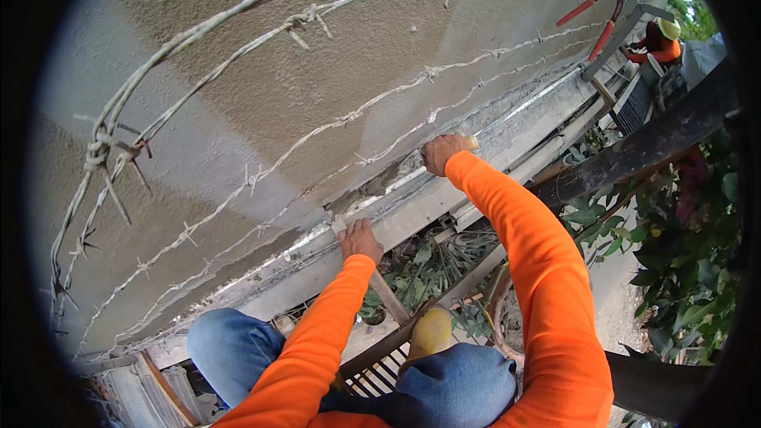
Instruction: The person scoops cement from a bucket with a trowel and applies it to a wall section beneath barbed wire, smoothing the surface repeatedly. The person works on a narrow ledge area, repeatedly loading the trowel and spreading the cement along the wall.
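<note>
My right hand (445, 154) is closed round a tool whose pale wooden handle end (473, 143) sticks out past the fist. Its working end is hidden by my hand, close to the rough seam where the wall meets the ledge. Lower and to the left, my left hand (361, 239) is curled at the ledge (416, 218). A small pale piece (339, 224) shows at its fingertips; what it belongs to cannot be made out. Between the hands runs a strip of wet-looking grey mortar (372, 186) along the wall's foot.
Barbed wire (349, 117) stretches in several strands before the plastered wall (309, 71). Red-handled pincers (609, 28) hang on it by a metal angle post (614, 43). A dark beam (642, 147) and leafy plants (690, 269) lie right. A helmeted person (662, 43) crouches beyond.
</note>
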{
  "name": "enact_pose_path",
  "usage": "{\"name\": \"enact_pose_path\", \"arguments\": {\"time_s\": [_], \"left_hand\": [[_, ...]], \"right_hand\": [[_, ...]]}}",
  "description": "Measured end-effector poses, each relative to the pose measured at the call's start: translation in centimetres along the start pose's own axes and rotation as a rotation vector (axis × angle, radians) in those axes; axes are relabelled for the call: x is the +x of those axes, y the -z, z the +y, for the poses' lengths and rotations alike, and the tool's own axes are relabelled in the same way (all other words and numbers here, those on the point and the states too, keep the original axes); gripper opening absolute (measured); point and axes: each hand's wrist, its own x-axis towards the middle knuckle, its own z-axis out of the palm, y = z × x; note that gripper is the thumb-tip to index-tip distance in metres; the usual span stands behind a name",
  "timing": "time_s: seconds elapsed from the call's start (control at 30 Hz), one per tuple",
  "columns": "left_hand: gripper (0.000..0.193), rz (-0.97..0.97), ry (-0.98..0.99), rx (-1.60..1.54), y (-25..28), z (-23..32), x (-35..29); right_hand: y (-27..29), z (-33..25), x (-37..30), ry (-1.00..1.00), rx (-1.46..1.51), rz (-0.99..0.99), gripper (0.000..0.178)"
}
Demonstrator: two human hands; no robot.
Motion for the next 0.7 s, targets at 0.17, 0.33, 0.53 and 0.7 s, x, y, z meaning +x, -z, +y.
{"name": "enact_pose_path", "arguments": {"time_s": [0.17,0.33,0.53,0.7], "left_hand": [[0.067,0.016,-0.003,0.015,-0.4,-0.1,0.1],[0.068,-0.005,-0.009,-0.019,-0.4,-0.4,0.3],[0.069,-0.039,0.011,-0.011,-0.1,-0.3,0.4],[0.071,-0.053,0.005,-0.008,-0.2,-0.5,0.5]], "right_hand": [[2.3,0.2,0.3,-0.030,0.066,-0.083,0.042],[4.3,3.0,-2.0,0.058,0.154,-0.053,0.039],[2.7,1.8,-2.0,0.054,-0.050,-0.083,0.038],[-0.3,-0.7,-0.5,0.087,-0.076,-0.100,0.043]]}}
